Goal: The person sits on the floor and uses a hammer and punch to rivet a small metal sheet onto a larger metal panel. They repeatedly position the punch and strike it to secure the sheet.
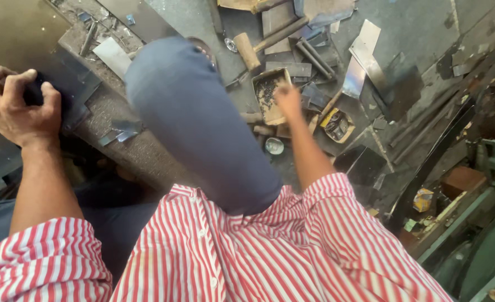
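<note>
Dark matt metal sheet (63,84), wooden mallet (247,51), rusty metal tray (270,95).

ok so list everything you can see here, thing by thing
mallet: 1, wooden, floor top centre
tray: 1, tan, holds dark bits, under right hand
small box: 1, yellow, right of tray
round lid: 1, pale, below tray
metal strip: 1, shiny grey, floor right of mallet
dark sheet: 1, black, on block at left, in left grip
block: 1, grey, under sheet
knee: 1, blue trousers, centre
shirt: 1, red-white stripes, bottom
left hand: on sheet
right hand: blurred, over tray
</note>
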